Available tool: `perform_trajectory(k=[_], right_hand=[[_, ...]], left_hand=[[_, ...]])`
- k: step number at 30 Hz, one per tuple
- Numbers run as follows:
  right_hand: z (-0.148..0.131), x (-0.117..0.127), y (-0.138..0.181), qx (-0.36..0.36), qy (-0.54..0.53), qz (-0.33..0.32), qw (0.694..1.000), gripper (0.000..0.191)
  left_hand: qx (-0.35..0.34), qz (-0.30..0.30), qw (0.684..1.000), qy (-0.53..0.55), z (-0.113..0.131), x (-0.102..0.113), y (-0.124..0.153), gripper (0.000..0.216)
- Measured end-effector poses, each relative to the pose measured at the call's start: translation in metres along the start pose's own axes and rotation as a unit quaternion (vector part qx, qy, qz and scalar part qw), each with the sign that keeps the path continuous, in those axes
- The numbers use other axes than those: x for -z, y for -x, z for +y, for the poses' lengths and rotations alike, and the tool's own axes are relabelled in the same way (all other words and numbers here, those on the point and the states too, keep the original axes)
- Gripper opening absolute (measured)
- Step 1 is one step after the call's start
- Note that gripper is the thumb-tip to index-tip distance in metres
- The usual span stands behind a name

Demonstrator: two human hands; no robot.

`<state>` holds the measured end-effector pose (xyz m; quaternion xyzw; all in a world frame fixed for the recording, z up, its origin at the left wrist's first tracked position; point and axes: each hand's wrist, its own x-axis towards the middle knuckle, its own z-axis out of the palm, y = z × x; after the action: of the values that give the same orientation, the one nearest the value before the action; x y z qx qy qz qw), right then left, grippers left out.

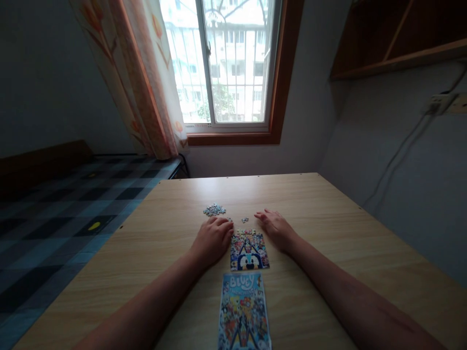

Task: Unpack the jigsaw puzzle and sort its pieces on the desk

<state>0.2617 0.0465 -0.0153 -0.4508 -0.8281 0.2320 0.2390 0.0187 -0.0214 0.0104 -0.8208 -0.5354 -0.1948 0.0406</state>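
Note:
A partly assembled jigsaw puzzle (250, 252) lies on the table, with a blue cartoon dog's face at its near edge. A short strip of joined pieces (246, 232) runs along its far side. My left hand (213, 238) rests left of the puzzle, palm down, fingers curled together; a small puzzle piece (229, 219) shows at its fingertips. To the right of the strip, my right hand (277, 229) lies with fingers stretched out and apart, holding nothing visible. A few loose pieces (244, 220) sit between the hands. Nearest me is a "Bluey" picture sheet (244, 311).
Beyond my left hand lies a pile of loose puzzle pieces (214, 209). The wooden table (328, 253) reaches toward a window (237, 63) with a curtain (134, 78). A checkered bed (73, 209) stands at left; a cable (397, 150) hangs on the right wall.

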Motion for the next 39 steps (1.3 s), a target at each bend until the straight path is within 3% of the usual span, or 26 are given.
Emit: perform_trajectory(k=[8, 17, 29, 39], right_hand=[[-0.008, -0.001, 0.002, -0.004, 0.096, -0.04, 0.995, 0.058], [-0.018, 0.004, 0.004, 0.044, 0.074, -0.088, 0.992, 0.057], [-0.004, -0.002, 0.004, 0.036, 0.003, 0.008, 0.999, 0.052], [-0.002, 0.001, 0.005, 0.08, -0.04, 0.078, 0.993, 0.053]], left_hand=[[-0.009, -0.026, 1.0, -0.012, 0.004, -0.004, -0.003, 0.044], [0.045, -0.111, 0.992, -0.044, 0.004, -0.011, -0.006, 0.048], [0.173, -0.069, 0.978, -0.097, -0.006, -0.01, 0.004, 0.052], [0.13, 0.019, 0.985, -0.112, -0.002, -0.003, 0.007, 0.035]])
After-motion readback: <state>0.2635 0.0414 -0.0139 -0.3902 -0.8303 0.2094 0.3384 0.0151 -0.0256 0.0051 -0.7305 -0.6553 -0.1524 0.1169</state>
